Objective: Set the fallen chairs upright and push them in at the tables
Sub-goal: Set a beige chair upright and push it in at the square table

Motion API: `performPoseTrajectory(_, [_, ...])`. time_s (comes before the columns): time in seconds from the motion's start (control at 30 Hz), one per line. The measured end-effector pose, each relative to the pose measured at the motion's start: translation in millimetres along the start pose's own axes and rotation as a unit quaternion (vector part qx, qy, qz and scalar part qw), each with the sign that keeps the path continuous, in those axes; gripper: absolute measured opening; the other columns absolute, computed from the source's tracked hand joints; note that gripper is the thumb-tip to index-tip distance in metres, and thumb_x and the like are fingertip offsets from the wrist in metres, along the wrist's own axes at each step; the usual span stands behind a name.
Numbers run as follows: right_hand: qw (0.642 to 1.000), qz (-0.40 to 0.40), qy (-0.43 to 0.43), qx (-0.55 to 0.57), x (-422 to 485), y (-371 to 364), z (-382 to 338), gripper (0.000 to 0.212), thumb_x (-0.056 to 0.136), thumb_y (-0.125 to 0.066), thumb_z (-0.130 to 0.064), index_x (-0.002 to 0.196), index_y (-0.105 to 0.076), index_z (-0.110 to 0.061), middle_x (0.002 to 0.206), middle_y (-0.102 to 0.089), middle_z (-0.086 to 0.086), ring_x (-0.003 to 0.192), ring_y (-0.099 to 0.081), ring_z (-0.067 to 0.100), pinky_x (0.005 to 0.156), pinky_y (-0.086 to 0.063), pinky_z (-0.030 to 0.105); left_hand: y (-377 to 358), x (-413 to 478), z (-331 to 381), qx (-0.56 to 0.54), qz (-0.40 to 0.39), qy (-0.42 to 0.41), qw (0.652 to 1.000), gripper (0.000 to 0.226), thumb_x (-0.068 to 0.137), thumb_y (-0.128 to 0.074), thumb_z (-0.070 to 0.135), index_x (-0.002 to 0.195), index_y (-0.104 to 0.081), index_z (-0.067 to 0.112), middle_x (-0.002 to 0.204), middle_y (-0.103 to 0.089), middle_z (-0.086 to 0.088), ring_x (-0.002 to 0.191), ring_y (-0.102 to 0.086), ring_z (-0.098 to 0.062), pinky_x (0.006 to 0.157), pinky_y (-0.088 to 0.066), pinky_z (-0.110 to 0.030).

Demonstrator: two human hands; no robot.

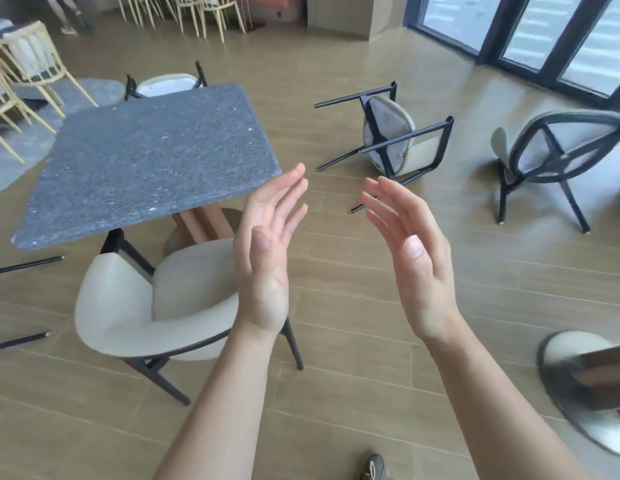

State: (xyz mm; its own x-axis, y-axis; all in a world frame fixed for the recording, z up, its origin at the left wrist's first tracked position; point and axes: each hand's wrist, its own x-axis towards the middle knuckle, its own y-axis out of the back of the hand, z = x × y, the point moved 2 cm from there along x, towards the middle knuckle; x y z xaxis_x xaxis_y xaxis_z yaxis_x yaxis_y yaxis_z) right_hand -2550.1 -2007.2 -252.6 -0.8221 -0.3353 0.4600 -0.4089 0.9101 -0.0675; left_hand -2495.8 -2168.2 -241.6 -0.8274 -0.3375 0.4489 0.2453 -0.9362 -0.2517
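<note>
Both the left hand (267, 258) and the right hand (410, 251) hover palms inward, fingers straight and apart, holding nothing. A cream padded chair (156, 299) stands upright at the speckled grey stone surface (146, 157). Beyond it, on the wood-look plank floor (371, 306), a black-legged fallen chair (391, 136) lies on its side, with a round-framed tipped chair (558, 157) to its right.

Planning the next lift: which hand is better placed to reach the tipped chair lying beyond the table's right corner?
Probably the right hand: it is open and empty, and its fingertips lie just below the tipped chair in the view. The left hand, also open, sits nearer the table edge.
</note>
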Motion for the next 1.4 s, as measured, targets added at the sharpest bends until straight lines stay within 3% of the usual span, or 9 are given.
performPoseTrajectory(0.1, [1.000, 0.016, 0.002, -0.010, 31.1, 58.2, 0.8, 0.095, 0.093, -0.055, -0.078, 0.151, -0.044, -0.003, 0.156, -0.054, 0.015, 0.146, -0.054, 0.027, 0.121, -0.043, 0.046, -49.9, 34.2, -23.1, -0.014, -0.006, -0.014, 1.000, 0.091, 0.086, -0.054, 0.089, 0.142, -0.051, 0.017, 0.158, -0.055, -0.007, 0.153, -0.049, -0.029, 0.121, -0.042, -0.043])
performPoseTrajectory(0.3, [0.999, 0.036, 0.005, -0.009, 97.1, 133.3, 23.0, 0.077, 0.095, -0.055, -0.077, 0.147, -0.049, -0.020, 0.153, -0.057, 0.010, 0.145, -0.055, 0.026, 0.119, -0.044, 0.044, -112.9, 105.3, -71.0, -0.019, -0.024, -0.006, 1.000, 0.087, 0.087, -0.054, 0.089, 0.141, -0.052, 0.020, 0.158, -0.054, -0.007, 0.152, -0.050, -0.028, 0.121, -0.043, -0.043])
performPoseTrajectory(0.47, [0.998, 0.053, -0.004, -0.021, 161.1, 189.9, 72.5, 0.090, 0.094, -0.057, -0.076, 0.151, -0.044, -0.007, 0.151, -0.058, 0.017, 0.145, -0.055, 0.029, 0.121, -0.043, 0.049, -144.3, 174.0, -135.2, -0.014, -0.032, 0.005, 0.999, 0.087, 0.088, -0.055, 0.087, 0.141, -0.053, 0.018, 0.158, -0.054, -0.011, 0.151, -0.051, -0.029, 0.121, -0.043, -0.047])
performPoseTrajectory(0.7, [0.995, 0.074, 0.001, -0.072, 285.2, 278.6, 118.3, 0.094, 0.093, -0.056, -0.077, 0.152, -0.042, -0.005, 0.152, -0.057, 0.019, 0.144, -0.056, 0.030, 0.121, -0.043, 0.049, -202.0, 302.9, -228.0, -0.055, -0.041, 0.014, 0.998, 0.086, 0.089, -0.055, 0.087, 0.140, -0.053, 0.018, 0.156, -0.057, -0.007, 0.151, -0.051, -0.032, 0.122, -0.043, -0.048])
performPoseTrajectory(0.87, [0.988, 0.122, 0.012, -0.090, 355.0, 363.5, 146.4, 0.105, 0.094, -0.056, -0.076, 0.155, -0.036, 0.007, 0.153, -0.054, 0.022, 0.143, -0.056, 0.032, 0.121, -0.043, 0.048, -282.7, 402.3, -290.6, -0.071, -0.108, 0.025, 0.991, 0.086, 0.086, -0.057, 0.088, 0.139, -0.054, 0.020, 0.154, -0.058, -0.007, 0.150, -0.053, -0.032, 0.123, -0.042, -0.050])
performPoseTrajectory(1.07, [0.981, 0.167, 0.023, -0.093, 429.4, 486.9, 198.4, 0.099, 0.095, -0.056, -0.075, 0.154, -0.039, 0.003, 0.153, -0.056, 0.019, 0.144, -0.056, 0.031, 0.120, -0.043, 0.048, -385.1, 488.7, -381.0, -0.071, -0.149, 0.036, 0.986, 0.086, 0.085, -0.057, 0.089, 0.137, -0.055, 0.021, 0.152, -0.060, -0.005, 0.146, -0.056, -0.031, 0.123, -0.041, -0.053])
performPoseTrajectory(1.2, [0.982, 0.168, 0.020, -0.078, 497.0, 573.4, 235.4, 0.097, 0.095, -0.056, -0.076, 0.154, -0.041, 0.000, 0.152, -0.056, 0.018, 0.144, -0.056, 0.031, 0.120, -0.044, 0.048, -454.1, 550.1, -433.6, -0.058, -0.137, 0.035, 0.988, 0.087, 0.085, -0.057, 0.089, 0.137, -0.054, 0.019, 0.153, -0.057, -0.011, 0.145, -0.057, -0.032, 0.122, -0.043, -0.051])
performPoseTrajectory(1.4, [0.991, 0.117, 0.011, -0.061, 607.6, 669.5, 260.9, 0.087, 0.096, -0.055, -0.075, 0.151, -0.045, -0.008, 0.153, -0.057, 0.016, 0.144, -0.056, 0.029, 0.120, -0.043, 0.047, -518.0, 645.0, -479.7, -0.034, -0.079, 0.011, 0.996, 0.084, 0.086, -0.056, 0.089, 0.136, -0.056, 0.022, 0.152, -0.060, -0.005, 0.146, -0.056, -0.032, 0.123, -0.041, -0.053])
